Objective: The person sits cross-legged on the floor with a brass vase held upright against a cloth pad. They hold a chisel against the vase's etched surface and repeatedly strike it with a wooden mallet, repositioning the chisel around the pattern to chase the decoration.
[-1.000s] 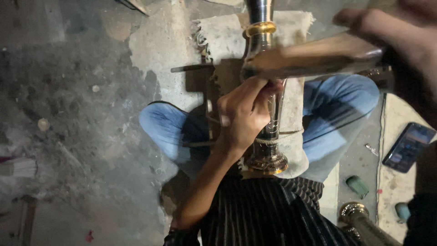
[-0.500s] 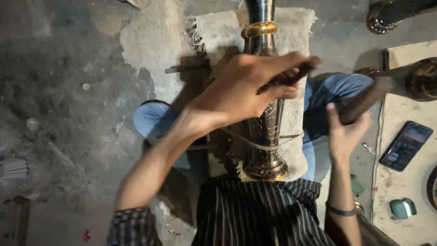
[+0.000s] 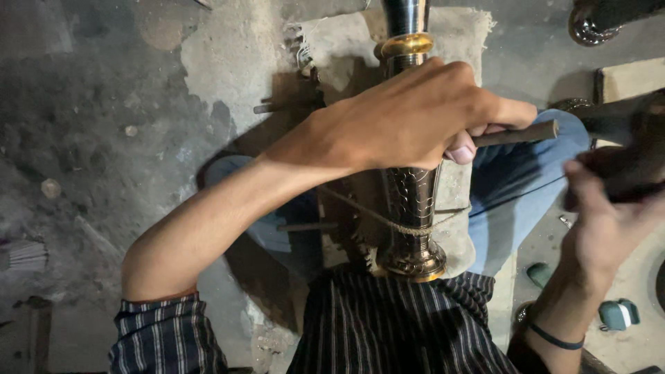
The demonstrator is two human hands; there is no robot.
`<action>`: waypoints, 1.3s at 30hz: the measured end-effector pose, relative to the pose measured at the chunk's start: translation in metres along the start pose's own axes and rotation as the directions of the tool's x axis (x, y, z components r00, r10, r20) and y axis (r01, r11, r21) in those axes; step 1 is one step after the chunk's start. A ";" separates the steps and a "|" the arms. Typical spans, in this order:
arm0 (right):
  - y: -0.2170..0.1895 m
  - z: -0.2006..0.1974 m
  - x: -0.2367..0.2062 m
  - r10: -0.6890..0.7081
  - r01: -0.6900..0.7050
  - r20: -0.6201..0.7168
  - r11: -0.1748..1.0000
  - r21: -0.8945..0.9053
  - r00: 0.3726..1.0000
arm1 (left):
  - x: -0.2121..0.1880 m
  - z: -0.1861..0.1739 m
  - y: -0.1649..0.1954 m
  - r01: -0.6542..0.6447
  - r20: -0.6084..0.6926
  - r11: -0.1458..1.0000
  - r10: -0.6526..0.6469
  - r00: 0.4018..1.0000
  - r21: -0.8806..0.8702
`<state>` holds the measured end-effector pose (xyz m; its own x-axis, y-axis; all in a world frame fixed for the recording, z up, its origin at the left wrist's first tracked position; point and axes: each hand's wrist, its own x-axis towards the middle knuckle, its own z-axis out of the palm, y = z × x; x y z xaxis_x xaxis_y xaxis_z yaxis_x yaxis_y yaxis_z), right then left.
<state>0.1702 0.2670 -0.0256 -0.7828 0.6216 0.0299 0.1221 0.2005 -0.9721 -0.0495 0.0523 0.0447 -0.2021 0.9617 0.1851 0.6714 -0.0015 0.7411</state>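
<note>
the left hand, mid-frame, is clenched around a thin dark metal rod above the tall engraved brass vase. at the right edge the right hand grips a dark blurred tool

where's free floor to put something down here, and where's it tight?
Free: the grey floor on the far left, past the left hand and forearm, bordered by the cloth and small stones. Tight: the centre, where the brass vase lies tied with cord over the lap, and the right side around the right hand.
</note>
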 end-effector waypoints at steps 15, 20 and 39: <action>0.005 0.023 -0.037 -0.222 0.231 -0.111 0.970 0.071 0.969 | 0.006 0.004 -0.001 -0.115 0.118 0.991 0.106 0.987 0.072; 0.018 0.024 -0.056 -0.191 0.182 -0.077 0.977 -0.109 0.979 | 0.014 0.000 0.006 0.084 0.323 0.996 -0.087 0.942 0.024; 0.022 0.015 -0.041 -0.058 0.077 -0.152 0.989 0.125 0.987 | 0.016 -0.003 -0.008 0.025 0.266 0.998 -0.037 0.963 0.050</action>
<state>0.1960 0.2346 -0.0516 -0.6870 0.7165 0.1208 -0.0159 0.1514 -0.9883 -0.0603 0.0670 0.0434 -0.0301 0.9993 -0.0208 0.7011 0.0359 0.7122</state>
